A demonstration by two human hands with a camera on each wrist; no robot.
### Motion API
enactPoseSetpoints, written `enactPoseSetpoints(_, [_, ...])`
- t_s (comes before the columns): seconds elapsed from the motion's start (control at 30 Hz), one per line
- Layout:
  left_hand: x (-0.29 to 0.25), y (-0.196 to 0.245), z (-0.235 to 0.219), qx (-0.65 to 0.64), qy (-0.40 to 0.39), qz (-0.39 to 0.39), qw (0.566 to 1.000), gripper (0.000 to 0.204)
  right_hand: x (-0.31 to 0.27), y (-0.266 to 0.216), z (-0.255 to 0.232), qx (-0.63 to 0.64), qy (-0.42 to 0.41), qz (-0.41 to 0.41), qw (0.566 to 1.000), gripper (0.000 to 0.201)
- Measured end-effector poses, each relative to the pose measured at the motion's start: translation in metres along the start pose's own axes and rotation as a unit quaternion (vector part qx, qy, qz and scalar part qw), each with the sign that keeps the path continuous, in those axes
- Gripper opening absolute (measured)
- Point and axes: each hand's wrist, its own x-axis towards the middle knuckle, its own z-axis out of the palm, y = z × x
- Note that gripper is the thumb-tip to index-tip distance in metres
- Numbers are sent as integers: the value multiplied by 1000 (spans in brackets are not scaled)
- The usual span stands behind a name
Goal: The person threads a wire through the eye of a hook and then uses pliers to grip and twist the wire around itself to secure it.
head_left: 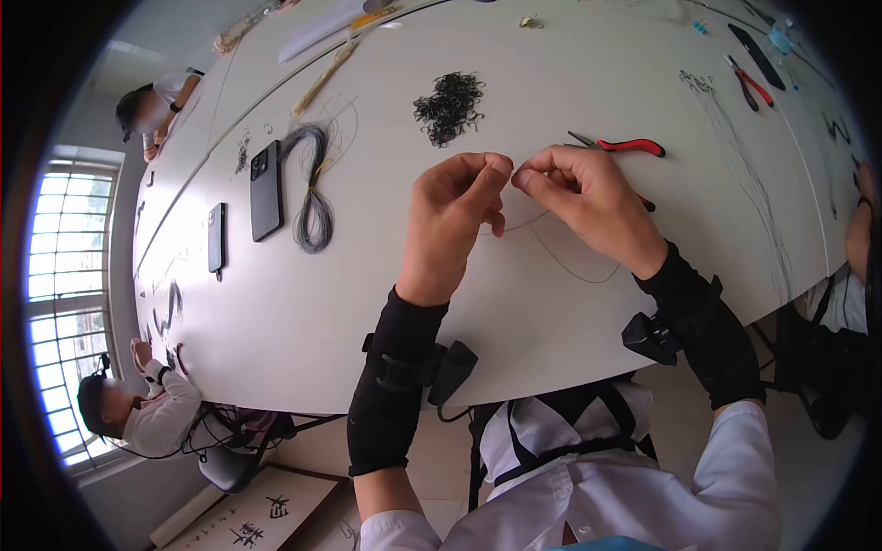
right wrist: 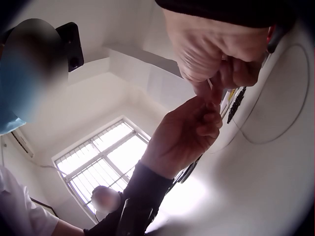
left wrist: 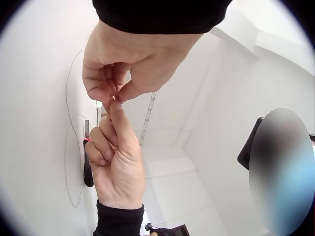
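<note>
In the head view my left hand and right hand meet fingertip to fingertip over the table, thumbs against forefingers. Both pinch a thin grey line, which trails below the hands in a loose loop. The left wrist view shows the line curving beside the hands. The pinched spot is mostly hidden by the fingertips, and I cannot tell whether a small hook is in it. Just beyond the hands lies a heap of small black hooks. Red-handled pliers lie partly behind my right hand.
A bundled coil of grey line lies left beside a black phone; another phone is farther left. Lines with hooks stretch along the right, near second pliers. Other people sit around the table.
</note>
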Motion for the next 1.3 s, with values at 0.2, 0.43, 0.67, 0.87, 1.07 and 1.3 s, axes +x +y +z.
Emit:
enactPoseSetpoints(0.2, [1, -1, -1, -23, 4, 4, 1000, 22, 3, 11, 2, 35, 28, -25, 999, 23])
enactPoseSetpoints(0.43, [0, -1, 1, -9, 1, 4, 1000, 23, 1, 6, 1, 33, 13, -17, 999, 22])
enactPoseSetpoints(0.67, [-1, 2, 2, 15, -11, 8, 1000, 23, 1, 11, 2, 45, 3, -22, 999, 21])
enactPoseSetpoints(0.87, [0, 1, -4, 21, -17, 13, 1000, 22, 1, 7, 0, 29, 2, -27, 999, 21])
enactPoseSetpoints(1.07, [0, 4, -3, 4, -3, -4, 1000, 19, -1, 2, -1, 27, -3, 0, 1000, 22])
enactPoseSetpoints(1.3, [1, 2, -5, 0, -13, 1, 1000, 20, 1, 8, -1, 32, 2, -8, 999, 22])
